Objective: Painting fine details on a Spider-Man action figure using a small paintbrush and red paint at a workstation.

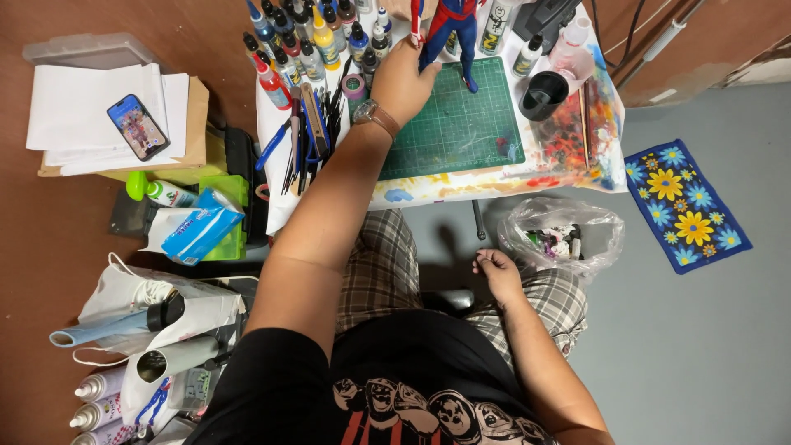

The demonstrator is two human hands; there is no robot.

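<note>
My left hand (pixel 404 78) reaches out over the small work table and grips a red and blue action figure (pixel 449 29) that stands on the green cutting mat (pixel 461 124). My fingers wrap the figure's arm and side, near a thin red and white piece (pixel 415 21). A watch sits on that wrist. My right hand (pixel 497 272) rests on my right knee, on plaid shorts, with the fingers loosely curled and nothing in them.
Several paint bottles (pixel 309 41) and brushes and tools (pixel 305 136) crowd the table's left. A black cup (pixel 542 95) and paint-stained palette (pixel 573 132) sit right. A phone (pixel 138 126) lies on papers, a tissue pack (pixel 200 227) below, spray cans (pixel 99 400), a plastic bag (pixel 560 235), a flowered mat (pixel 684 202).
</note>
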